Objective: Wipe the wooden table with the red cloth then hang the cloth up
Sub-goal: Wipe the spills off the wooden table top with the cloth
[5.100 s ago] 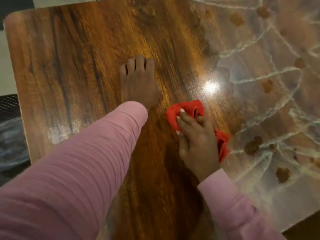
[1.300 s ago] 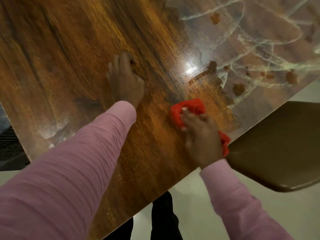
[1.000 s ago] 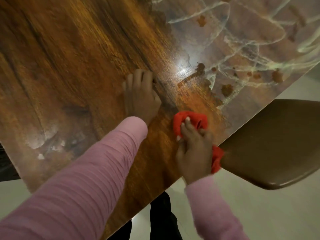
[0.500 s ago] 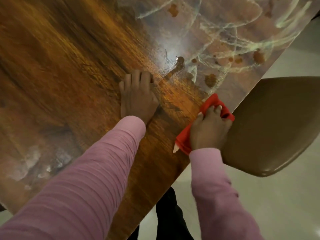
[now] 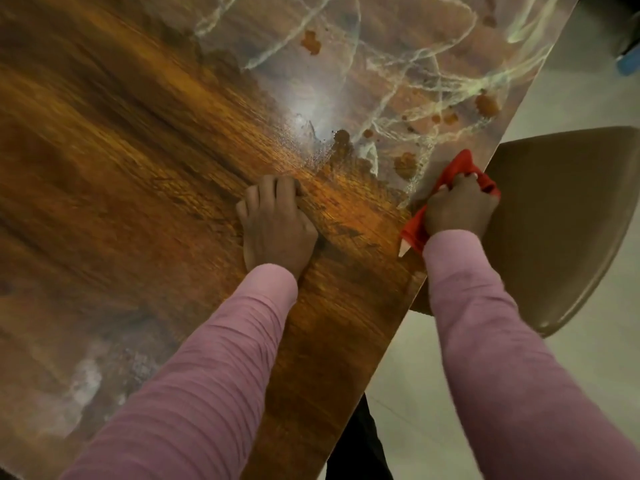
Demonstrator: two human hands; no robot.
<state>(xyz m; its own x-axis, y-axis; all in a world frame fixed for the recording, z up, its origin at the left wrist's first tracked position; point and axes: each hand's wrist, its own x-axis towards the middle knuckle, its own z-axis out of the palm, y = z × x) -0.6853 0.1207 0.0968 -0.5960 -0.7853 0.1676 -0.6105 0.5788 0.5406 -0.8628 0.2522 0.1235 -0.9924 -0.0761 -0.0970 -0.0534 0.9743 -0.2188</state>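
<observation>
Two hands in pink sleeves (image 5: 207, 393) are at the wooden counter (image 5: 121, 150). At mid-frame the left hand (image 5: 277, 226) lies flat on the wood with its fingers straight, its grip apart and holding nothing. At the counter's edge, right of centre, the right hand (image 5: 457, 209) has its grip clamped on the bunched red cloth (image 5: 460, 164), which pokes out above the knuckles and beside the wrist. Whitish streaks (image 5: 415, 64) and brown spots (image 5: 486, 103) cover the counter's upper right. A tan chair seat (image 5: 561, 220) sits just beside that edge.
</observation>
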